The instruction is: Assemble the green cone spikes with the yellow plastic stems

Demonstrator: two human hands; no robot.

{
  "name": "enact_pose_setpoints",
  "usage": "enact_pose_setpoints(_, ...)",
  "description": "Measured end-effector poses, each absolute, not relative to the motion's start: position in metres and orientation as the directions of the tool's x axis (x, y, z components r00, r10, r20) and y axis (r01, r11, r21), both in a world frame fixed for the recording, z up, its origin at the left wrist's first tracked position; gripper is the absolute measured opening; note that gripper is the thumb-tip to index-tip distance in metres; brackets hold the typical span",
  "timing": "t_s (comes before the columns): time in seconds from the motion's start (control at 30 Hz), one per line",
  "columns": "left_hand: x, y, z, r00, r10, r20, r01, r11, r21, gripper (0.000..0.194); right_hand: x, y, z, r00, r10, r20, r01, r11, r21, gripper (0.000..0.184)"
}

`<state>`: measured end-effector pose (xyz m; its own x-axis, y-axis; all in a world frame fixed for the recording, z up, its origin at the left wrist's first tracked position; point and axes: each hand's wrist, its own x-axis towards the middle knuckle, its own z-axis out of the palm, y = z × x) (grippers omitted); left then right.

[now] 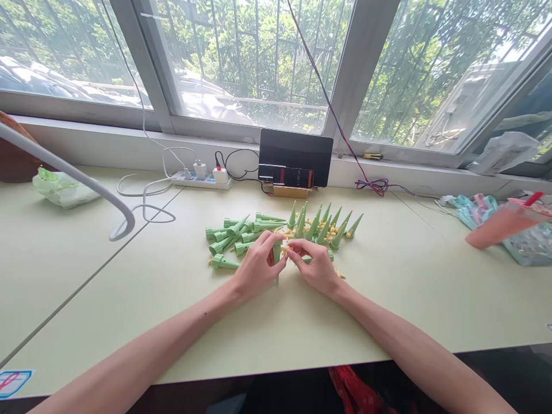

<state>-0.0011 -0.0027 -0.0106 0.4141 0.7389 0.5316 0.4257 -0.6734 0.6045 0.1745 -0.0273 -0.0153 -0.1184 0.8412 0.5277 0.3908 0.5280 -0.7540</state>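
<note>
My left hand (257,264) is closed around a green plastic watering spike (276,251), its pointed end down. Against the spike's upper part, the fingertips of my right hand (318,269) pinch a small pale yellow plastic piece (285,247). Whether that piece is inserted or only touching cannot be made out. Left of and behind my left hand lie several green spikes (237,226) on their sides. Beyond my right hand, more spikes (314,223) stand with their tips up, among loose yellow pieces (334,237).
A tablet (295,150) with a phone (294,177) before it leans by the window. To the left are a power strip (200,177), a white cable and a plastic bag (64,188). A pink drink cup (502,225) lies tilted at the right near packaged items (532,247).
</note>
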Motion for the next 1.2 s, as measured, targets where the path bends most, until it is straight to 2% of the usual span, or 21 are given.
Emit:
enact_pose_setpoints(0.8, -0.0005, -0.0002, -0.0137, 0.395, 0.672, 0.627, 0.393, -0.74, 0.545, 0.027, 0.1753, -0.0253, -0.0195, -0.183, 0.861, 0.474, 0.358, 0.508, -0.784, 0.019)
enact_pose_setpoints(1.2, -0.0008, -0.0005, -0.0138, 0.397, 0.658, 0.639, 0.389, -0.752, 0.532, 0.027, 0.1764, -0.025, -0.0207, -0.211, 0.891, 0.402, 0.412, 0.454, -0.79, 0.033)
